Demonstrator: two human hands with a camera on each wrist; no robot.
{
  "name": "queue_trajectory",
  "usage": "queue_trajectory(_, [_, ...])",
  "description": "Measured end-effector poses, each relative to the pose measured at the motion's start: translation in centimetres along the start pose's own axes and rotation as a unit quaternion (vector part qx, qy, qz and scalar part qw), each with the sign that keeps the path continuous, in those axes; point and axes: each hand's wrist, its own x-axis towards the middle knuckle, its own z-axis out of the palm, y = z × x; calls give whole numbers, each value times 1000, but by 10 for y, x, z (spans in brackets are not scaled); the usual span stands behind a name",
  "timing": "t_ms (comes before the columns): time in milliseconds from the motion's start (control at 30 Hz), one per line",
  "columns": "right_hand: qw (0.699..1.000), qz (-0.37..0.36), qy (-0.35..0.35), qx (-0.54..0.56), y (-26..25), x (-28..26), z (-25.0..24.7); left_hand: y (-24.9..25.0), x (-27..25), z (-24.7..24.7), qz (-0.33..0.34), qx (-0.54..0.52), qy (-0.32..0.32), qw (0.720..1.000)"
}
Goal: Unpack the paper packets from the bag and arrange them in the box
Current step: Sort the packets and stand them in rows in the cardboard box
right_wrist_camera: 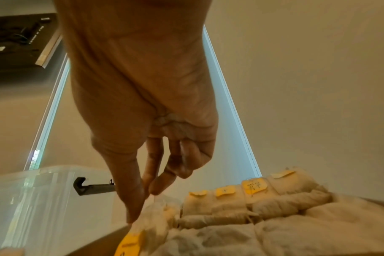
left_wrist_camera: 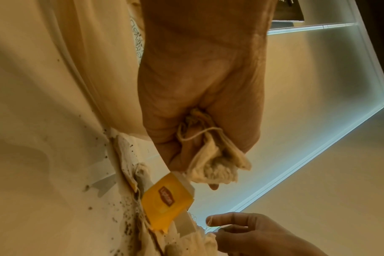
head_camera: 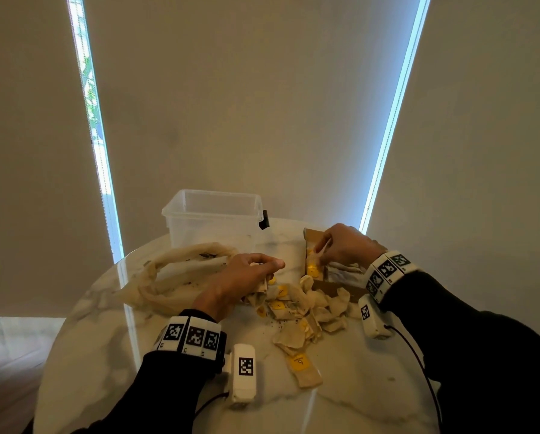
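Observation:
Several beige paper packets (head_camera: 296,311) with yellow tags lie heaped on the marble table (head_camera: 356,386). The empty cloth bag (head_camera: 174,277) is slumped to their left. My left hand (head_camera: 262,272) is curled round a bunch of packets (left_wrist_camera: 210,155) just above the heap, and a yellow tag (left_wrist_camera: 167,199) dangles below it. My right hand (head_camera: 320,252) pinches one packet (right_wrist_camera: 156,216) between thumb and fingertips over the brown cardboard box (head_camera: 334,288). A row of packets (right_wrist_camera: 241,195) stands inside that box, tags up.
A clear plastic bin (head_camera: 213,214) with a black latch (right_wrist_camera: 92,188) stands at the back of the table, behind the cloth bag. Loose dark crumbs (left_wrist_camera: 129,225) dot the tabletop near the heap. One packet (head_camera: 303,369) lies apart toward the front edge.

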Motion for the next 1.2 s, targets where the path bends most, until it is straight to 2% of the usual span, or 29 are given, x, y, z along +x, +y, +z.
queue_trajectory(100, [999, -13, 44, 11, 2, -2, -2, 0, 0, 0, 0, 2, 2, 1000])
queue_trajectory(233, [998, -14, -39, -56, 2, -4, 13, 3, -2, 2, 1, 5, 9, 1000])
queue_trajectory(367, [994, -12, -56, -94, 1, 4, 19, 4, -4, 2, 3, 0, 12, 1000])
queue_trajectory(667, [989, -27, -2, -146, 5, 1, 26, 6, -4, 0, 7, 2, 14, 1000])
queue_trajectory(833, [996, -17, 2, -86, -4, -6, 5, 8, -5, 1, 4, -3, 4, 1000])
queue_trajectory(967, [997, -43, 30, 58, -21, -24, -8, 16, -8, 3, -17, -32, 1, 999])
queue_trajectory(1100, [976, -100, -70, 181, -53, -57, 2, 21, -11, 4, -41, -60, 29, 997])
queue_trajectory(1200, [967, -125, -83, 208, -60, -73, 16, 21, -9, 4, -66, -116, 14, 991])
